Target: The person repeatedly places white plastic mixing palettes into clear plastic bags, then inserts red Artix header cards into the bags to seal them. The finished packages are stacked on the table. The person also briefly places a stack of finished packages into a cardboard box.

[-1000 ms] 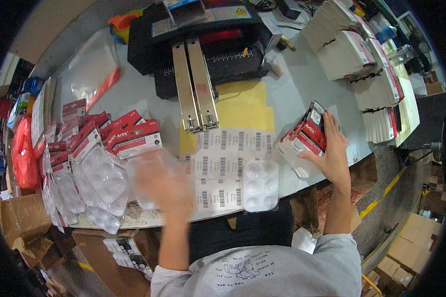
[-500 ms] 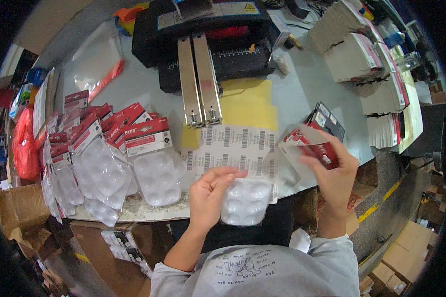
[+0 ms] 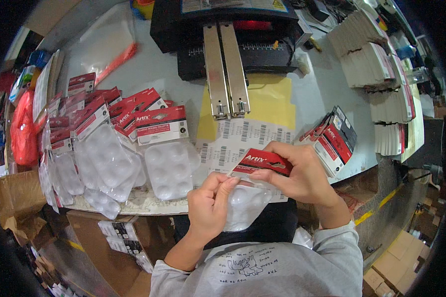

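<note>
My left hand point(image 3: 210, 205) grips the top edge of a clear plastic bag holding a white welled palette point(image 3: 245, 205), just below the table's front edge. My right hand point(image 3: 300, 173) holds a folded red and black header card point(image 3: 263, 161) over the bag's top edge, touching it. Both hands meet over a sheet of barcode labels point(image 3: 243, 141). Left of them lie finished packs with red cards point(image 3: 161, 148) in an overlapping heap. A small stack of loose header cards point(image 3: 334, 138) sits right of my right hand.
A black machine point(image 3: 233, 34) with two metal bars point(image 3: 225, 74) stands at the back centre over a yellow sheet point(image 3: 272, 101). Stacks of folded card point(image 3: 381, 84) line the right side. Cardboard boxes point(image 3: 15, 198) sit lower left; a red bag point(image 3: 22, 128) lies at far left.
My left hand left the pile of packs and picked up a bagged palette. My right hand took a header card from the right stack and brought it onto the bag's top.
</note>
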Demonstrator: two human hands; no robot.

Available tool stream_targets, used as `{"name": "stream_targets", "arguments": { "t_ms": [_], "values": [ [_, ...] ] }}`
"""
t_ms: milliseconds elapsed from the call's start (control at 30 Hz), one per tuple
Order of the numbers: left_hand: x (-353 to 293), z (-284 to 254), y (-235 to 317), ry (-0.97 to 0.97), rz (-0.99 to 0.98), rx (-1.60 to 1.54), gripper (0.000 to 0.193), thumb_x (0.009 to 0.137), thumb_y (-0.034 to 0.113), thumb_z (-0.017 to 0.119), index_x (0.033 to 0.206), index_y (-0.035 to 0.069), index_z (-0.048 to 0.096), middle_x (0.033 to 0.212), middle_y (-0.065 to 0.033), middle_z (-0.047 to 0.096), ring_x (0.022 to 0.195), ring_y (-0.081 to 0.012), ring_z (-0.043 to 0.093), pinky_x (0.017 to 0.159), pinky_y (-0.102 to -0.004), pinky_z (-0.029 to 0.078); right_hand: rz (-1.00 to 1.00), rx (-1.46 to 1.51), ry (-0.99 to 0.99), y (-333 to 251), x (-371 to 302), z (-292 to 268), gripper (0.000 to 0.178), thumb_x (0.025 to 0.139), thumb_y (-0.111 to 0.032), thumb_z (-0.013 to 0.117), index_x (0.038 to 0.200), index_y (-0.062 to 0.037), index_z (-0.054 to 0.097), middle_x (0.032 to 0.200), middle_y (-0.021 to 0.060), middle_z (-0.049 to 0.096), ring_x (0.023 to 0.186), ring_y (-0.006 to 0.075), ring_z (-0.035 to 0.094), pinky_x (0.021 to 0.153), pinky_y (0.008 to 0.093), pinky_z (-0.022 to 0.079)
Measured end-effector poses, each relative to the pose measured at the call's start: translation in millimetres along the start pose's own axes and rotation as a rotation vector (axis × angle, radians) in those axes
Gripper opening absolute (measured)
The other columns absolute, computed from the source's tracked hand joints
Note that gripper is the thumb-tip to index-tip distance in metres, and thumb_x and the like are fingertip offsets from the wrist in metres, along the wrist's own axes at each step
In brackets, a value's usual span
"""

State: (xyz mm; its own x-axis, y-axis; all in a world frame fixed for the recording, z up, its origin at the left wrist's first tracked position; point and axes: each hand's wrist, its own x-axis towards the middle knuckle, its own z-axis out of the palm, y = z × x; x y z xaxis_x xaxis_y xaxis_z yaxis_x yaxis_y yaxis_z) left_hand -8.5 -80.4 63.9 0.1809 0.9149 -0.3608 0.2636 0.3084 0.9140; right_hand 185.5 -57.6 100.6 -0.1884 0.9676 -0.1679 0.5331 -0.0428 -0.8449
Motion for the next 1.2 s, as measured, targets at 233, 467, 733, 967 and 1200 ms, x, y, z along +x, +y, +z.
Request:
{"name": "stream_targets", "arguments": {
  "t_ms": [233,467,733,967,1200],
  "values": [
    [4.4,5.2,-10.1,0.105,0.242,-0.021,0.016,0.091,0.013,0.058,0.086,-0.001,0.063,0.06,-0.0006,0.053,0.056,-0.0044,0.042,0.05,-0.0222,0.035,-0.155,-0.056,0.017,10.7,7.3,-1.7,0.036,0.068,-0.025,0.08,0.085,0.0006,0.063,0.063,0.0089,0.06,0.055,0.0125,0.058,0.051,0.0285,0.043],
    [18.5,-2.1,-21.0,0.263,0.155,-0.231,0.025,0.094,0.018,0.054,0.086,-0.004,0.063,0.074,0.0032,0.057,0.066,-0.0033,0.042,0.058,-0.0186,0.034,0.403,0.347,-0.15,38.8,-4.7,1.6,0.024,0.082,-0.022,0.069,0.087,0.0017,0.07,0.069,0.0062,0.068,0.062,0.0079,0.061,0.061,0.0234,0.049],
    [20.1,-1.3,-29.7,0.29,0.143,-0.252,0.025,0.094,0.018,0.054,0.085,-0.004,0.063,0.072,0.0026,0.057,0.066,-0.0041,0.042,0.059,-0.0197,0.035,0.416,0.571,-0.121,45.7,-10.2,14.8,0.018,0.087,-0.014,0.062,0.089,0.0042,0.067,0.077,0.0069,0.067,0.064,0.0085,0.061,0.061,0.0219,0.049],
    [26.0,-5.8,-24.6,0.314,0.099,-0.088,0.03,0.096,0.023,0.05,0.082,-0.003,0.058,0.069,-0.0013,0.053,0.066,-0.0077,0.041,0.061,-0.0238,0.037,0.432,0.739,-0.034,45.7,-2.1,32.2,0.015,0.086,-0.012,0.062,0.078,0.0005,0.06,0.068,0.0029,0.06,0.056,0.0079,0.054,0.05,0.0202,0.04],
    [86.0,5.6,-21.9,0.395,0.21,0.022,0.035,0.097,0.03,0.045,0.08,0.0,0.05,0.069,-0.0073,0.052,0.065,-0.0137,0.043,0.064,-0.0279,0.039,0.285,0.871,0.287,62.9,48.3,48.9,0.015,0.088,-0.012,0.059,0.08,0.0004,0.06,0.068,0.0028,0.057,0.055,0.0083,0.049,0.051,0.0208,0.038]
  ]
}}
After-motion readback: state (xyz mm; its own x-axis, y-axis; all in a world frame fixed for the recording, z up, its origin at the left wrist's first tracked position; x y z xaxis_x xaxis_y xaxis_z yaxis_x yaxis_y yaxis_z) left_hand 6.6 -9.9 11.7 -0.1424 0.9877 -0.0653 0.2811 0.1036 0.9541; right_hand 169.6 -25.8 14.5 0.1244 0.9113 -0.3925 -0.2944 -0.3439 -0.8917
